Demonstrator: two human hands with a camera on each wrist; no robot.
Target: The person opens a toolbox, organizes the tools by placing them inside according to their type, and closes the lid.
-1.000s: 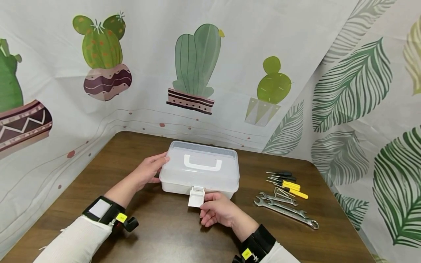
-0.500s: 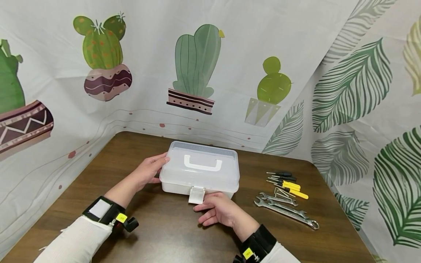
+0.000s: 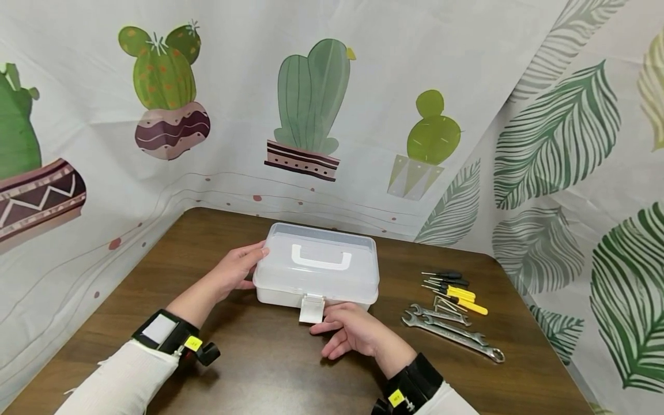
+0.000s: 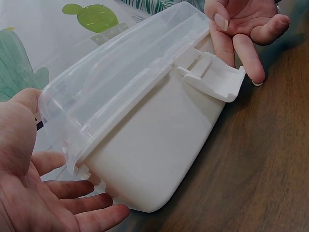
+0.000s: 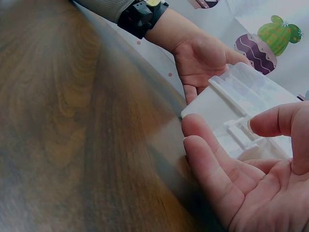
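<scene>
A storage box (image 3: 280, 295) with a clear lid (image 3: 275, 259) and a white handle (image 3: 321, 262) stands on the table. From its front hangs a white latch (image 3: 312, 310), swung outward in the left wrist view. My left hand (image 3: 236, 270) rests against the box's left end, thumb on the lid's edge. Its other fingers stretch loosely along the lower side. Just right of the latch is my right hand (image 3: 355, 333), fingers loosely spread and holding nothing. In the right wrist view its thumb appears in front of the latch; whether it touches is unclear.
To the right on the brown table (image 3: 249, 369) lie several black and yellow screwdrivers (image 3: 461, 293), some hex keys (image 3: 450, 304) and metal wrenches (image 3: 456, 331). A cactus-printed curtain (image 3: 233, 115) hangs behind the table.
One second ago my right fingers pinched the latch's lower edge. They have since let go and spread, moving slightly right. The left hand and box have stayed put.
</scene>
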